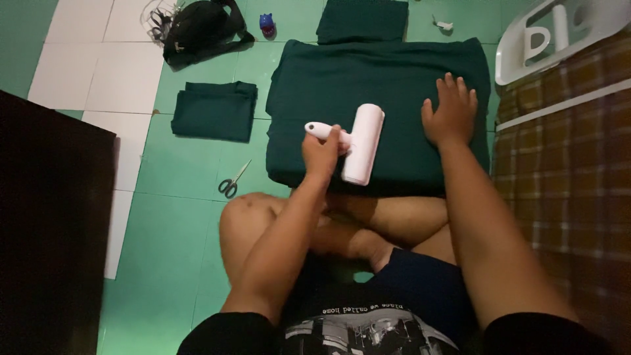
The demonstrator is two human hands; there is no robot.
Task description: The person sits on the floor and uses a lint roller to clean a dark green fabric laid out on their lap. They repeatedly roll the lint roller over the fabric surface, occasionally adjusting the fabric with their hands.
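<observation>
A small folded dark green cloth lies on the green tiled floor, with steel scissors with dark handles on the tiles just below it. A black strapped bag sits near the floor's far edge, a small blue and red toy-like object close beside it. Another folded dark green cloth rests at the top edge. A white plastic frame occupies the upper right corner, above a brown plaid fabric along the right edge.
</observation>
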